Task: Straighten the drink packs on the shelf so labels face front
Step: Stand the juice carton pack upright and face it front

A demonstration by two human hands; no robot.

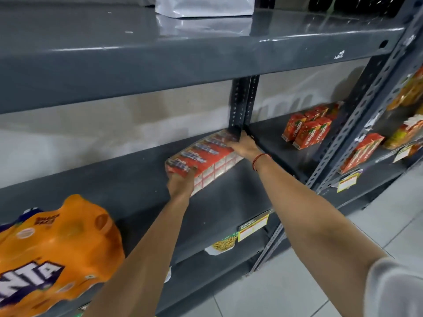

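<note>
A red shrink-wrapped pack of small drink cartons [206, 160] lies on the grey middle shelf [119, 179], angled from near-left to far-right. My left hand [182, 181] grips its near left end. My right hand [243, 146] holds its far right end, close to the perforated upright [242, 104] at the back. An orange shrink-wrapped bottle pack [57, 250] sits at the shelf's front left, its label partly cut off by the frame.
Red juice cartons [309, 129] stand on the shelf section to the right, with more cartons [361, 152] on the adjoining rack. A silver bag [204, 6] sits on the upper shelf. Price tags [253, 227] hang from the shelf edge. Tiled floor lies at the lower right.
</note>
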